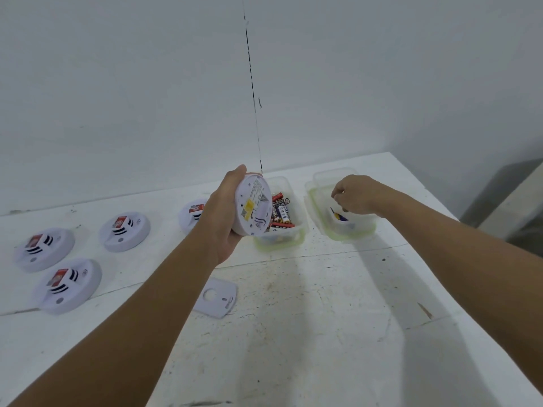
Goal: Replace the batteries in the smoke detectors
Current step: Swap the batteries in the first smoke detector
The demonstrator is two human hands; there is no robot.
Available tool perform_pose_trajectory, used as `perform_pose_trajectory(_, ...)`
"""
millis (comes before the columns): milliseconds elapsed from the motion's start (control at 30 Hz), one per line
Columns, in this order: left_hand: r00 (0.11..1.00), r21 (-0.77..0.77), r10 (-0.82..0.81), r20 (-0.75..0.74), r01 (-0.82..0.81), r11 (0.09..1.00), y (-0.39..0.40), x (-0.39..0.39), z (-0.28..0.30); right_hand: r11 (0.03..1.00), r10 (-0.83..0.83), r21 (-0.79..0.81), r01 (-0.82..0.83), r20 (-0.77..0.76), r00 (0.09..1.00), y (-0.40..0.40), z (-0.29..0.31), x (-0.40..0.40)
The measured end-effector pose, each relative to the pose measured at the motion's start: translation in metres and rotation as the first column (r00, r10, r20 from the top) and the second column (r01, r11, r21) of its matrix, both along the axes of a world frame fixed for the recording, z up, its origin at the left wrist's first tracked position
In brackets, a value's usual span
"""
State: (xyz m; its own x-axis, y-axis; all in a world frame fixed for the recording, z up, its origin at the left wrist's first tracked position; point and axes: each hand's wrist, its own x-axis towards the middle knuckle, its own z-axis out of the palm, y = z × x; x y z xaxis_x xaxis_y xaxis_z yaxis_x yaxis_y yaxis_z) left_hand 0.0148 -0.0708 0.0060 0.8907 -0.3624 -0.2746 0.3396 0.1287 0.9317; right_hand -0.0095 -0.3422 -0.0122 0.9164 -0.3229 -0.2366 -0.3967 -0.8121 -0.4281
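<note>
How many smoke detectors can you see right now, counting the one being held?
5. Three lie at the table's left; one sits partly hidden behind the left hand; one is held in the left hand. None seem otherwise hidden.

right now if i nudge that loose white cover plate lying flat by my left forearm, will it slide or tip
The cover plate will probably slide rather than tip: it lies flat and looks thin. It likely weighs little, being a slim plastic panel with a cut-out hole. The table looks rough and speckled, so it may drag slightly.
</note>
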Motion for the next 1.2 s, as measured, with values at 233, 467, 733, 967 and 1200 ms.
perform_pose_trajectory(233, 0.999, -0.012, 0.051, -0.017, -0.051, 0.999, 0.017, 0.011, -0.005, 0.999, 0.028, 0.020, -0.035, 0.291, 0.956, 0.016, 0.007, 0.010)
perform_pose_trajectory(467, 0.996, -0.034, 0.067, -0.050, -0.069, 0.997, 0.031, 0.024, -0.014, 0.956, 0.280, -0.020, -0.292, 0.351, 0.893, 0.065, 0.017, 0.026)
perform_pose_trajectory(733, 0.993, -0.040, 0.090, -0.082, -0.093, 0.995, 0.042, 0.036, -0.026, 0.841, 0.441, -0.328, -0.429, -0.041, 0.896, 0.100, 0.005, 0.046)
perform_pose_trajectory(967, 0.988, -0.058, 0.118, -0.101, -0.124, 0.991, 0.046, 0.039, -0.035, 0.748, 0.417, -0.515, -0.418, -0.124, 0.900, 0.116, -0.006, 0.055)
perform_pose_trajectory(1200, 0.986, -0.068, 0.118, -0.114, -0.126, 0.990, 0.046, 0.040, -0.039, 0.716, 0.408, -0.540, -0.443, -0.192, 0.893, 0.125, -0.003, 0.058)
